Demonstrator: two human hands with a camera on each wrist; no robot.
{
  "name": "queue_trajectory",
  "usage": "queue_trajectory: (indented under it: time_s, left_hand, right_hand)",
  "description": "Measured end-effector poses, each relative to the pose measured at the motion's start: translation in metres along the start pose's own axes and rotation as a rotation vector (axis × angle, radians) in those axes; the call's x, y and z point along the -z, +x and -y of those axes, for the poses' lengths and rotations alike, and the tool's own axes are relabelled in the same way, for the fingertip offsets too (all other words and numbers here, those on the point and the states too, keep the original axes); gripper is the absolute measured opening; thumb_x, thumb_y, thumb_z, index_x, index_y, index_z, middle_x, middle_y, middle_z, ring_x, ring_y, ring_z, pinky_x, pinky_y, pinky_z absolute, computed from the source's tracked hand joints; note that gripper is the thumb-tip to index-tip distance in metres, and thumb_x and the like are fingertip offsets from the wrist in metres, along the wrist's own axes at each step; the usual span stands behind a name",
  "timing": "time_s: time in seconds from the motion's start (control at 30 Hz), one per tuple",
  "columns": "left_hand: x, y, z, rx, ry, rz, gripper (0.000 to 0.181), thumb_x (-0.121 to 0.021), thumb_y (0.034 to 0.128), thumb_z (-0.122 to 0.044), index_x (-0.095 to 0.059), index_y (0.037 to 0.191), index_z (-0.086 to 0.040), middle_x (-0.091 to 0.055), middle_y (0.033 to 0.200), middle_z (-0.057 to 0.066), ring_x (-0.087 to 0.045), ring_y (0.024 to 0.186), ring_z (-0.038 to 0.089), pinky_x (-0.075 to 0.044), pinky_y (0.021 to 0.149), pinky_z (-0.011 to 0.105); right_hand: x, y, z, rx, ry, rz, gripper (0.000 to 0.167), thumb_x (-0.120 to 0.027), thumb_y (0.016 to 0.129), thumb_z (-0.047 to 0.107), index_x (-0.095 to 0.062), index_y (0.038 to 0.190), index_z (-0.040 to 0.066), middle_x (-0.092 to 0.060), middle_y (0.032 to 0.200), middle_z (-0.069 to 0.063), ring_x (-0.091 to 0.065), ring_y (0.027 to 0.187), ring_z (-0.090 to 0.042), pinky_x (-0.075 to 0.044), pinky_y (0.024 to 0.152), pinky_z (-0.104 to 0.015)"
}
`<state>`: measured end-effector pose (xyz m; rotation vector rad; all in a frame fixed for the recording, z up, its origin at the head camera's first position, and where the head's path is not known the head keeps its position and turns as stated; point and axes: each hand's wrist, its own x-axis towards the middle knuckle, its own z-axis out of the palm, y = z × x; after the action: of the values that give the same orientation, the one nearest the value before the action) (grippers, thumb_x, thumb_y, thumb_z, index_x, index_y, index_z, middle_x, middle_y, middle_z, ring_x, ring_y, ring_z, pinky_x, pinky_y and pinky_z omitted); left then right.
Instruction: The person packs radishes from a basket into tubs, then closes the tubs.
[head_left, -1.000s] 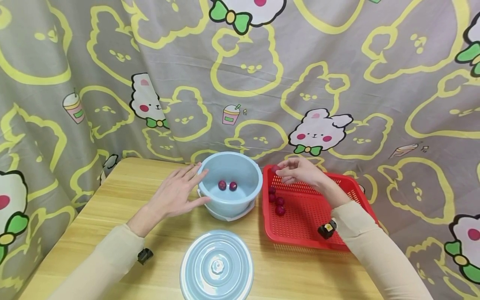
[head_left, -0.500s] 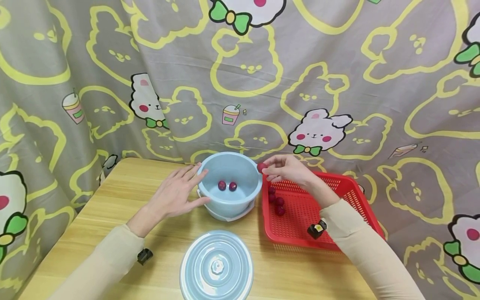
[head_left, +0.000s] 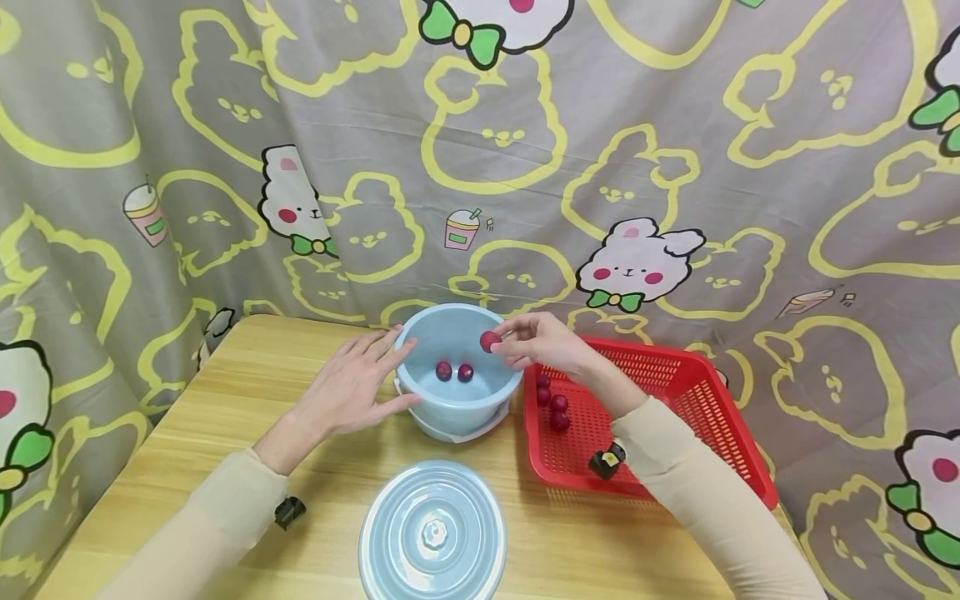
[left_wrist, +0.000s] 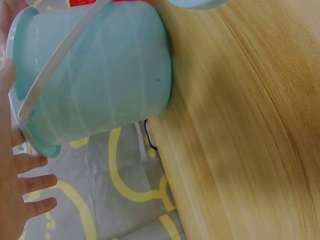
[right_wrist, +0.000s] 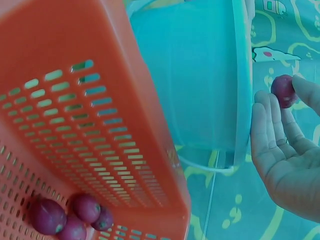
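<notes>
My right hand (head_left: 546, 343) pinches a dark red plum (head_left: 490, 342) between thumb and fingertips, over the right side of the light blue bucket's (head_left: 459, 403) opening. Two plums (head_left: 454, 372) lie on the bucket's floor. With fingers spread, my left hand (head_left: 348, 383) is at the bucket's left rim. The left wrist view shows that hand (left_wrist: 15, 185) beside the rim, the bucket's pale handle (left_wrist: 60, 52) hanging down its side. Seen from the right wrist, the held plum (right_wrist: 284, 91) sits at the fingertips, just beyond the rim.
Right of the bucket stands a red perforated basket (head_left: 600, 483), with several plums (head_left: 559, 412) along its left side. A round light blue lid (head_left: 433, 533) lies on the wooden table (head_left: 315, 517) in front of the bucket. A patterned curtain (head_left: 517, 225) hangs behind.
My right hand has carried the plum leftward from above the basket's left edge to over the bucket. The left hand has stayed in place.
</notes>
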<state>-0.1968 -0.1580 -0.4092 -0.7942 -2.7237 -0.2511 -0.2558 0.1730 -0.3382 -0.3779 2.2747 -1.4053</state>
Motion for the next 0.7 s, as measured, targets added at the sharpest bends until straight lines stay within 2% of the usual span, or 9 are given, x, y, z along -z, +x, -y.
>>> queue_trajectory:
  time_s: [0.13, 0.3, 0.5, 0.7]
  left_hand:
    - [0.0, 0.0, 0.0, 0.002, 0.002, 0.006, 0.089, -0.062, 0.093, -0.071, -0.046, 0.161, -0.016, -0.041, 0.169, 0.018, -0.049, 0.149, 0.042, -0.041, 0.122, 0.062]
    - [0.0, 0.0, 0.0, 0.001, 0.004, 0.009, 0.089, -0.061, 0.0932, -0.072, -0.046, 0.161, -0.016, -0.041, 0.169, 0.018, -0.049, 0.148, 0.042, -0.041, 0.122, 0.061]
    - [0.001, 0.0, -0.001, 0.001, 0.001, 0.01, 0.089, -0.061, 0.0932, -0.072, -0.046, 0.161, -0.016, -0.04, 0.169, 0.018, -0.05, 0.148, 0.042, -0.041, 0.122, 0.062]
    - [0.001, 0.001, -0.001, -0.003, 0.007, 0.005, 0.089, -0.061, 0.093, -0.072, -0.047, 0.16, -0.016, -0.042, 0.168, 0.018, -0.05, 0.148, 0.042, -0.041, 0.122, 0.061]
  right_hand:
    - [-0.007, 0.004, 0.0, 0.013, -0.001, 0.008, 0.036, -0.077, 0.096, 0.018, -0.069, 0.127, 0.002, -0.074, 0.104, -0.017, -0.076, 0.084, -0.018, -0.066, 0.09, -0.043]
    - [-0.013, 0.009, 0.0, 0.01, -0.007, 0.02, 0.035, -0.077, 0.096, 0.019, -0.069, 0.127, 0.003, -0.076, 0.103, -0.011, -0.078, 0.087, -0.019, -0.064, 0.096, -0.049]
    - [-0.019, 0.016, 0.0, 0.02, -0.012, 0.045, 0.035, -0.077, 0.096, 0.017, -0.069, 0.127, 0.002, -0.073, 0.108, -0.021, -0.077, 0.087, -0.018, -0.06, 0.102, -0.058]
    - [-0.028, 0.023, 0.002, 0.026, -0.037, 0.051, 0.033, -0.078, 0.095, 0.015, -0.071, 0.123, 0.001, -0.074, 0.094, -0.009, -0.077, 0.085, -0.017, -0.064, 0.095, -0.051]
